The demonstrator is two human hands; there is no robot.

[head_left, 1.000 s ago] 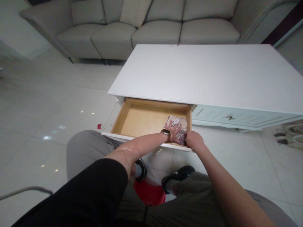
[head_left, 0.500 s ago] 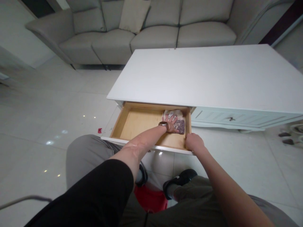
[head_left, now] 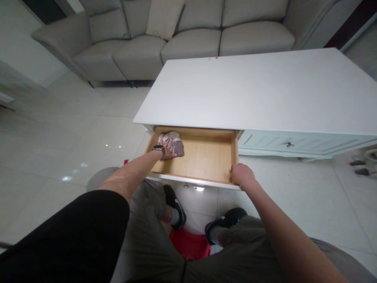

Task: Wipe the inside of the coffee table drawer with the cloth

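Observation:
A pulled-out wooden drawer (head_left: 206,181) with a white front juts toward me from the coffee table. Inside it, at the left end, lies a patterned purple-brown and cream cloth (head_left: 178,147). My left hand (head_left: 167,151), a watch on its wrist, rests palm down on the cloth with fingers spread, pressing it against the drawer bottom. At the drawer's front right corner, my right hand (head_left: 244,175) is closed round the edge; its fingertips are partly hidden.
The white coffee table (head_left: 253,90) stretches to the right, with a second, closed drawer (head_left: 290,144). Behind it stands a grey sofa (head_left: 188,45). Below me, a red plastic object (head_left: 191,244) sits between my feet on the tiled floor (head_left: 97,129).
My left hand has slid the cloth along the drawer bottom from the right end to the left end. My right hand has stayed on the front right corner.

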